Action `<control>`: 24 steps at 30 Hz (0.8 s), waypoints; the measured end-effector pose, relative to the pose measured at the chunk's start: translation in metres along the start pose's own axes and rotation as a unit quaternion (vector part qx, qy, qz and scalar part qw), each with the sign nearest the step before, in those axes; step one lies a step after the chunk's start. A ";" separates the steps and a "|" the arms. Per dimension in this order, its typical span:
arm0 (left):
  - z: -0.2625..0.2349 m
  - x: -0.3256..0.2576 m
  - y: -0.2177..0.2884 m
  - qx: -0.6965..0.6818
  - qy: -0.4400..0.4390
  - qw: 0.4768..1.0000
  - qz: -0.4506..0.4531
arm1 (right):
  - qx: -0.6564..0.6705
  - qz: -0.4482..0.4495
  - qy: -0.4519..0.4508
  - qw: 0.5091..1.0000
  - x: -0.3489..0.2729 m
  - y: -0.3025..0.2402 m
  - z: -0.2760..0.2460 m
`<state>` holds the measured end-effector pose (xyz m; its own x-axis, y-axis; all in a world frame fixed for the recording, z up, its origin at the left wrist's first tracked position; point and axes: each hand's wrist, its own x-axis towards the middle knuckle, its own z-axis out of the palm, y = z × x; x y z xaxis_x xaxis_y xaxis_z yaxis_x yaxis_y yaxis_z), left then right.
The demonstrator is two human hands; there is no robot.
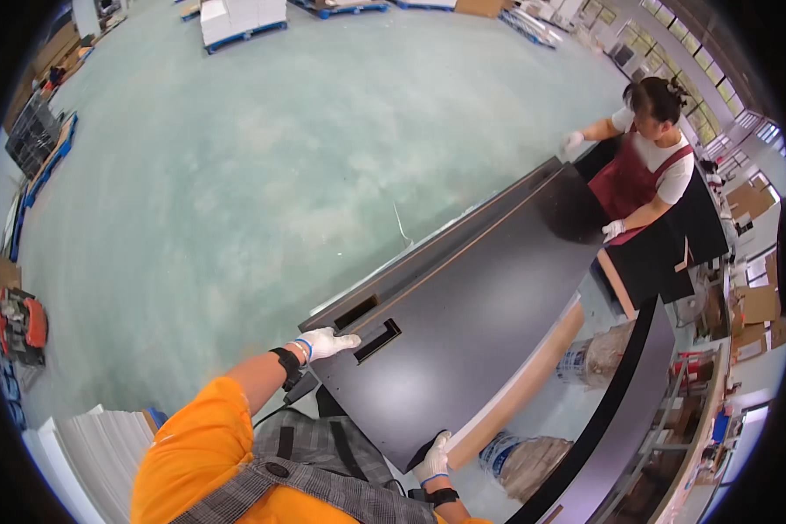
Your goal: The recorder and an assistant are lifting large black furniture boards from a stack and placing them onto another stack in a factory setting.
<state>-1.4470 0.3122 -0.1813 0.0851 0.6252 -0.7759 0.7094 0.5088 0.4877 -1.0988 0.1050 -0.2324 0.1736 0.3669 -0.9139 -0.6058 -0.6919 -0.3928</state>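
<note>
A long dark grey panel (480,306) slants from in front of me toward the upper right, with a rectangular cutout near its close end. My left hand (330,343), in a white glove, grips its left edge beside the cutout. At the panel's near right corner my right hand (434,460), also gloved, is closed round the edge. Another dark panel (410,269) with a similar cutout lies along the left side. At the far end a co-worker (642,166) in a dark red apron has one gloved hand by the panel's right edge and the other raised past its far left corner.
Below the panel's right side runs a pale board edge (524,384). Wrapped rolls (528,463) stand on the floor, beside a curved-looking dark panel (620,410). White sheets (105,454) are stacked at lower left. A shelving bench (672,437) lines the right; loaded pallets (244,35) stand far off.
</note>
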 end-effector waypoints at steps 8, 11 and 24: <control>-0.039 0.004 0.022 0.062 -0.038 0.996 -0.043 | 0.033 0.012 0.043 0.998 0.017 0.011 0.029; -0.047 -0.017 0.037 0.145 0.101 0.981 0.075 | 0.023 -0.022 0.099 0.995 0.017 0.015 0.037; -0.053 0.043 -0.061 0.014 0.008 0.999 0.045 | -0.007 -0.046 0.213 0.976 0.027 0.016 0.046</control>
<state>-1.5238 0.3396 -0.2233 0.1380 0.6774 -0.7226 0.7182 0.4340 0.5440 -1.1398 0.1324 -0.2590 0.5350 0.1375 -0.8336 -0.5631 -0.6775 -0.4731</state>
